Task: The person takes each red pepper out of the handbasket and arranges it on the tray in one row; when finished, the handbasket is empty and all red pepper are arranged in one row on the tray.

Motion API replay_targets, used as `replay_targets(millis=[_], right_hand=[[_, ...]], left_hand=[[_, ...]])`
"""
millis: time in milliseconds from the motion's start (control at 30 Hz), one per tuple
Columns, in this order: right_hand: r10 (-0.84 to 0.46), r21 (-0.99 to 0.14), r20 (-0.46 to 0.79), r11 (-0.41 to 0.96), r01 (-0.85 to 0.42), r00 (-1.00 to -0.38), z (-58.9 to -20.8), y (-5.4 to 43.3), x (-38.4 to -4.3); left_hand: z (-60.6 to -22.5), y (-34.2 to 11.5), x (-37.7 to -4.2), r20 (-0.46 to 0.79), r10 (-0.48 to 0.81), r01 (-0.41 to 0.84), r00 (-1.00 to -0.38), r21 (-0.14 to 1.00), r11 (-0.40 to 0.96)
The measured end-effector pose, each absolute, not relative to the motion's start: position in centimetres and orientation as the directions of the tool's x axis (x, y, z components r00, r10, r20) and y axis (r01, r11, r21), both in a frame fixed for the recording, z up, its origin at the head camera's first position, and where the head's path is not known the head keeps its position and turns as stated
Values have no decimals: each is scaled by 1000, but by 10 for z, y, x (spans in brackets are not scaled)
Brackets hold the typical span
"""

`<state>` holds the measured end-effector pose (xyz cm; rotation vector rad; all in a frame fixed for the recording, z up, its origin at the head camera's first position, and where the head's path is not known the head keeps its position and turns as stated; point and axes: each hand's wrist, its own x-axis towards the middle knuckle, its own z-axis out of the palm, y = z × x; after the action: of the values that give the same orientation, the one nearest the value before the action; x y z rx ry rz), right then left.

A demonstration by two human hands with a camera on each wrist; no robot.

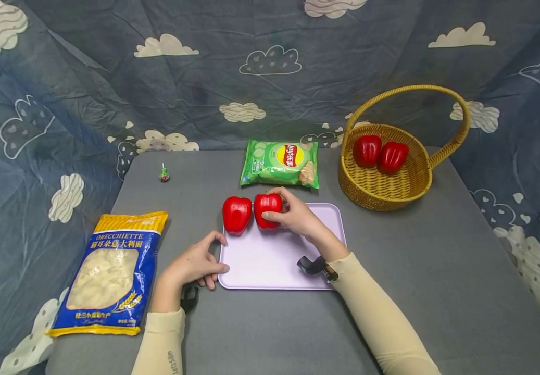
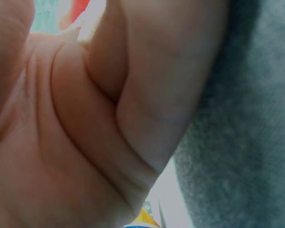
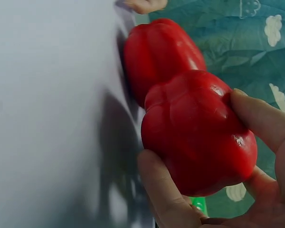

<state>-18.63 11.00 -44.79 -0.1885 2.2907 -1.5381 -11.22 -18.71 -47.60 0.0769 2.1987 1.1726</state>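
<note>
My right hand (image 1: 298, 214) grips a glossy red bell pepper (image 1: 267, 211) above the back of a pale lilac tray (image 1: 270, 265). In the right wrist view, the thumb and fingers sit on opposite sides of this pepper (image 3: 199, 133). Just left of it, a second red bell pepper (image 1: 237, 214) is at the tray's back left corner. My left hand (image 1: 195, 263) rests at the tray's left rim, thumb and index finger spread apart and touching the edge. Its palm (image 2: 61, 142) fills much of the left wrist view, where the fingertips are hidden.
A wicker basket (image 1: 377, 203) with a tall handle holds two red bell peppers (image 1: 379, 153) at the back right. Behind the tray lies a green chip bag (image 1: 279, 163). An orecchiette pasta bag (image 1: 108, 276) lies left, with a small green-wrapped lollipop (image 1: 164, 173) farther back.
</note>
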Motion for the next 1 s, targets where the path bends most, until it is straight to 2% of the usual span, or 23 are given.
replay_targets(millis=[467,1000], right_hand=[[-272,-862,-204,506,40,-940,-459,97,-184],[-277,-839,-214,543,31,-937,-457,102,-184]], left_hand=[[-476,-187,-112,-509,334,-242,-793,767,594],[-474,-186,-112,-510,338,-240,-791,767,595]])
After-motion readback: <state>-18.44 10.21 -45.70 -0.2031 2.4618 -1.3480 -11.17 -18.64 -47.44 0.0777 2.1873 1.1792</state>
